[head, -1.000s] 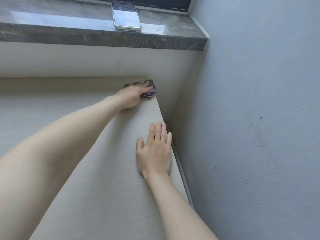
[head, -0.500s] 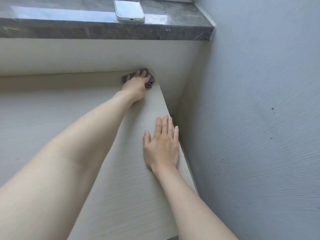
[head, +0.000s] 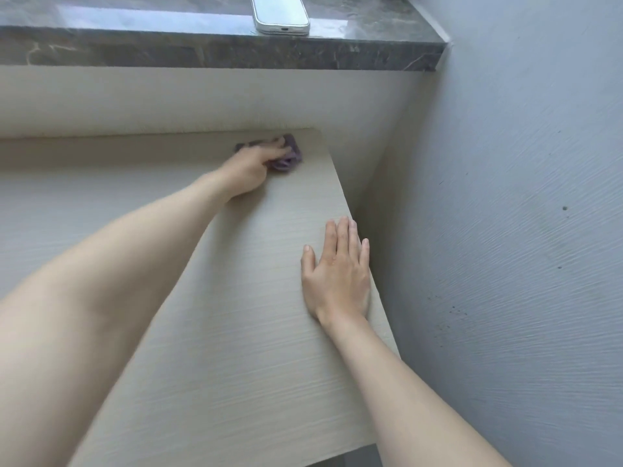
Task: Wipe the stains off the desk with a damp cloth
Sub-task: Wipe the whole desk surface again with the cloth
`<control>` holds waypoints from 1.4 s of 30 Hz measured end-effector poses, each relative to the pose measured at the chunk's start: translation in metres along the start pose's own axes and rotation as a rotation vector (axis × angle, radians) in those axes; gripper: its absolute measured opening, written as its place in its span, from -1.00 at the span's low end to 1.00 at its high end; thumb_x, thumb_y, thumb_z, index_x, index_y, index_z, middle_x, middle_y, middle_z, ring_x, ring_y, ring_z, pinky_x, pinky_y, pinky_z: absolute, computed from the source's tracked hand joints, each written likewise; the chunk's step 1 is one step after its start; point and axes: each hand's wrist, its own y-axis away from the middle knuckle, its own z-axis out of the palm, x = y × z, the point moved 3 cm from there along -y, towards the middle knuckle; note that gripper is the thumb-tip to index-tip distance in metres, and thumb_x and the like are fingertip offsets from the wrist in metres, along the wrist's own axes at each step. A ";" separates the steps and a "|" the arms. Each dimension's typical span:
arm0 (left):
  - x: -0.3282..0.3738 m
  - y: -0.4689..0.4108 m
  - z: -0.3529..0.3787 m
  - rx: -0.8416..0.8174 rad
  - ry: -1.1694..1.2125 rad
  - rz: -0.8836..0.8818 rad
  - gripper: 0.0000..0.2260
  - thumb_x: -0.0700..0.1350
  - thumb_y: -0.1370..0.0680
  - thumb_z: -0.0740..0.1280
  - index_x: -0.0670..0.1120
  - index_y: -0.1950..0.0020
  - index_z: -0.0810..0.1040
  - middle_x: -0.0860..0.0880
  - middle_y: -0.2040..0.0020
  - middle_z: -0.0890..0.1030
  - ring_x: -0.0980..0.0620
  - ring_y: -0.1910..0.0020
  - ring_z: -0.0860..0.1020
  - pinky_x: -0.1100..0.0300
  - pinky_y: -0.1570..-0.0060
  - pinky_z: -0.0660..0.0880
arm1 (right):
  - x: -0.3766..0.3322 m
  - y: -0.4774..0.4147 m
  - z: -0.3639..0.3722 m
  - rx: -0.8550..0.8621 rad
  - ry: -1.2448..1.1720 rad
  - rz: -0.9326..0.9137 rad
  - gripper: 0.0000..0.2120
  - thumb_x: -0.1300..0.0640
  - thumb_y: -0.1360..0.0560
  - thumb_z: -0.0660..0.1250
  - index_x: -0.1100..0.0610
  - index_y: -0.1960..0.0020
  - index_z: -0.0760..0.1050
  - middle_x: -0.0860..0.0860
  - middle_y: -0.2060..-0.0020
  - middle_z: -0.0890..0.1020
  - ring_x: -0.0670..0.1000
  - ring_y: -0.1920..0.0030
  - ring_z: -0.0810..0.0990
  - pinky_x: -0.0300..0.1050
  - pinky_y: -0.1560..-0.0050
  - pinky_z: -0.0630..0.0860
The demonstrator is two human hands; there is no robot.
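Two bare hands rest on one pale, wood-grain desk (head: 236, 332), seen from above through a camera worn on the person's head. One crumpled purple cloth (head: 290, 156) lies on the desktop near the far right corner, just short of the back edge. The left hand (head: 251, 171) covers much of it, fingers curled over the cloth and pressing it to the surface; both hand and cloth are slightly blurred. The right hand (head: 337, 278) lies flat, palm down, fingers straight and close together, holding nothing, with its little finger at the desk's right rim. Both forearms are bare and reach in from the bottom of the view, the left one crossing the desk diagonally. One smartphone (head: 281, 13) lies flat on one dark grey marble windowsill (head: 168, 48) above and behind the desk, its near end close to the sill's front lip. A cream wall (head: 168, 99) runs from the sill down to the desk's back edge. On the right stands a grey-blue textured wall (head: 505, 332) with a few dark specks (head: 565, 208); a shadowed gap separates it from the desk's right edge. The desk's near edge shows at lower right. Desktop surface shows between the two hands and to the left of the left forearm.
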 end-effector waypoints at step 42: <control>-0.027 0.004 -0.023 0.118 -0.261 -0.236 -0.50 -0.30 -0.58 0.04 0.00 -0.50 0.23 0.02 -0.55 0.09 0.01 -0.54 0.00 -0.05 -0.47 -0.15 | 0.000 0.001 -0.002 0.008 0.009 0.005 -0.30 -0.17 -0.49 -0.29 0.13 -0.55 -0.01 0.06 -0.55 -0.01 -0.01 -0.54 -0.14 -0.02 -0.52 -0.21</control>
